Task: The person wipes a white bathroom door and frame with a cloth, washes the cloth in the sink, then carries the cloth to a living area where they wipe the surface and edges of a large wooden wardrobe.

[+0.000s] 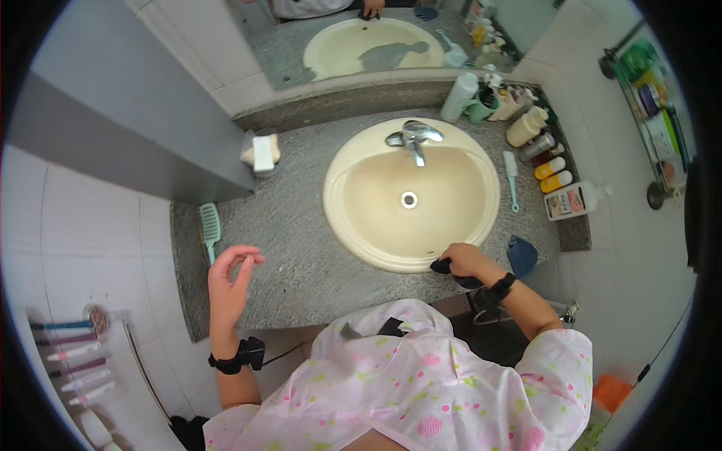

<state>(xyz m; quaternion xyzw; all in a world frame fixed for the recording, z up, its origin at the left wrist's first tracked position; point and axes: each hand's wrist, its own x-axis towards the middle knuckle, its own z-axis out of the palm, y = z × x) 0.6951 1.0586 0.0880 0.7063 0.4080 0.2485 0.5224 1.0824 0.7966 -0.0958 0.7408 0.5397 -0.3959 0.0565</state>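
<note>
My right grip (466,261) is grasping one black cloth (441,266) at the front rim of one cream sink (331,200); my left grip (232,276) (released, loosely curled) is hovering over the grey table (293,240), near one mint comb (210,223).

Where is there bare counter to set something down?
Widest bare patch: grey counter between green comb and basin, in front of white block; left hand overlaps its near-left part. Crowded: right rear, packed with bottles.
</note>
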